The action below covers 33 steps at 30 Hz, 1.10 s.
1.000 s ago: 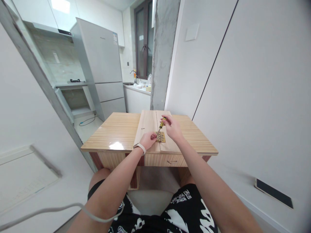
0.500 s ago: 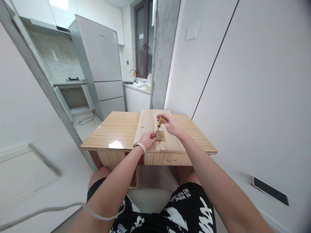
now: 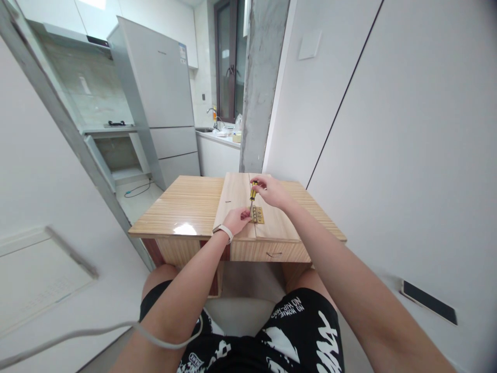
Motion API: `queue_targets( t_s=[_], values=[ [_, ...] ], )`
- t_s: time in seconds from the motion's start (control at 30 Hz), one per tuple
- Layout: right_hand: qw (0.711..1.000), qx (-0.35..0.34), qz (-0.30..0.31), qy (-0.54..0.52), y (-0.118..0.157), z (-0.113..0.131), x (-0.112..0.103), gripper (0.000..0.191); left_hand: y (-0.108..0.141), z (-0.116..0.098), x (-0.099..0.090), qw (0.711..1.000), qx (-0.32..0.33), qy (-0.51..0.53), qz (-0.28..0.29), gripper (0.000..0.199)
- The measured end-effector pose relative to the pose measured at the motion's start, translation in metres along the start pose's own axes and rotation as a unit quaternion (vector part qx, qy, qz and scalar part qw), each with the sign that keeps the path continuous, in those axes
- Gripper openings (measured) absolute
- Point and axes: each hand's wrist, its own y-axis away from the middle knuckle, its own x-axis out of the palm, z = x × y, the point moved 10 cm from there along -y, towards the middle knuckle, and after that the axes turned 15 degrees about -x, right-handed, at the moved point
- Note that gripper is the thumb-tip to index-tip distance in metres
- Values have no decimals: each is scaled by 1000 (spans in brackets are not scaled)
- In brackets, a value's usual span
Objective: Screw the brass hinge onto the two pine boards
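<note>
In my right hand [image 3: 271, 191] is a screwdriver [image 3: 253, 191] with a yellow and black handle, gripped by the fingertips. It stands nearly upright, its shaft pointing down at the left side of a brass hinge [image 3: 260, 215]. The hinge lies across the seam between two pale boards, the left board [image 3: 234, 189] and the right board [image 3: 275, 225]. My left hand [image 3: 238, 220] rests on the left board with its fingers pinched together beside the screwdriver's tip; what they hold is hidden. A small dark object [image 3: 228, 201], perhaps a screw, lies on the left board.
The boards lie on a wooden desk [image 3: 186, 202] with a drawer [image 3: 267, 252] facing me. A white wall [image 3: 388, 155] stands close on the right, a refrigerator [image 3: 155, 93] behind at left. A pale cable [image 3: 97, 330] crosses my left forearm.
My right hand and the screwdriver's handle have shifted slightly left, so the screwdriver stands more upright. My left hand stays beside the hinge. The whole view has tilted a little.
</note>
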Motion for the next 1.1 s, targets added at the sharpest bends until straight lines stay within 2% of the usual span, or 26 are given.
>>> queue_targets(
  t_s=[0.1, 0.23, 0.37, 0.53, 0.6, 0.73, 0.87, 0.97, 1.1],
  values=[
    [998, 10, -27, 49, 6, 1, -6, 16, 1, -1, 0, 1000, 0, 7, 4, 7],
    [995, 8, -52, 87, 10, 4, -8, 24, 2, -3, 0, 1000, 8, 23, 8, 8],
    [997, -12, -70, 6, 7, 4, -2, 18, 0, -1, -1, 1000, 1, 28, 2, 11],
    [994, -1, -16, -109, 4, -4, 16, 30, -3, 4, -2, 1000, -10, 16, -4, 14],
    [991, 9, -19, -135, 4, -8, 18, 28, -3, 5, -2, 1000, -13, 4, -7, 17],
    [997, -4, -58, -48, 3, -7, 8, 16, -1, 2, -2, 1000, -12, -27, -10, 21],
    [996, 9, -84, 11, 5, -7, 3, 20, 2, -3, -4, 999, -4, -38, -10, 22],
    [996, 0, -79, -52, 5, -2, 7, 17, 1, -3, -3, 999, -5, -42, -3, 24],
    [974, 34, -37, -219, 6, -1, 26, 23, 1, -3, -3, 999, -9, -51, -5, 24]
  ],
)
